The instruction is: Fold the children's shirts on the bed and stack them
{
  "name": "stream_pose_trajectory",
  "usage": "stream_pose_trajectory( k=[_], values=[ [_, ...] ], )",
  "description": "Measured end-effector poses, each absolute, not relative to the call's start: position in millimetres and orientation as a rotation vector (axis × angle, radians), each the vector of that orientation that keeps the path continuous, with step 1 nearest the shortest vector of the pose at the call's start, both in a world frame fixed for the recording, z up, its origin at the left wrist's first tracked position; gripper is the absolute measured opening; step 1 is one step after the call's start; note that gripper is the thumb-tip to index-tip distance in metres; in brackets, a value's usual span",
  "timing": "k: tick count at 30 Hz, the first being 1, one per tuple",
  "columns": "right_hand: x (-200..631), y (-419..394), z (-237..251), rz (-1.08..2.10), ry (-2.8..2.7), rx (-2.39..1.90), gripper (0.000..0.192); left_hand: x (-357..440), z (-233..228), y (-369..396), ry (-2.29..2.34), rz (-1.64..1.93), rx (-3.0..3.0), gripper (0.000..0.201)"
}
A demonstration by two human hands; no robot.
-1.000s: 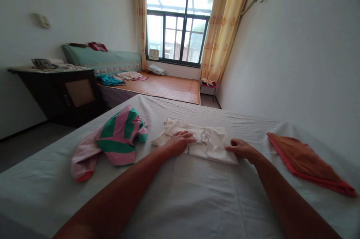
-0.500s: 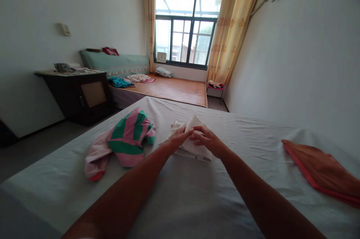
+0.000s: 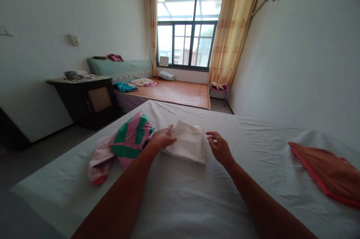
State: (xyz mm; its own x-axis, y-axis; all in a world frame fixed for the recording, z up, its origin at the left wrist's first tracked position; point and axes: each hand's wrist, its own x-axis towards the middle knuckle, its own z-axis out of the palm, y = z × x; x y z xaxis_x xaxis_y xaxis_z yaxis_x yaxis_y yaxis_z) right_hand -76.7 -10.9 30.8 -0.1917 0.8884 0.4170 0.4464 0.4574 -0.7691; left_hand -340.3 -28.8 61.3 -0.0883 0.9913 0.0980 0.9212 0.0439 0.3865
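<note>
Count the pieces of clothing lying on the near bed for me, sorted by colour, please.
White folded garment, under the left hand, with the right hand just beside it: 1
Pink and green striped garment: 1
Orange garment: 1
Total: 3

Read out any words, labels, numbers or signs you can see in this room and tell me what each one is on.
No text here can be read.
Clock on the window sill: the face shows, its numerals too small to read.
Folded white garment under the left hand: no print shows on it.
Papers on the dark cabinet: too small and blurred.
Wall switch: no marking readable.
</note>
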Motion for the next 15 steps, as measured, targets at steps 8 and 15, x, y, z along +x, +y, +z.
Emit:
stream_pose_trajectory(
  k=[8, 15],
  values=[
    [-109.9, -19.3, 23.2, 0.221, -2.395, -1.035, 0.043, -304.0, 32.3, -25.7, 1.792, 0.594, 2.653, 0.041],
    [-104.7, 4.4, -6.3, 0.304, -2.387, -1.340, 0.056, -332.2, 6.3, -5.8, 1.959, 0.321, 2.282, 0.062]
  ],
)
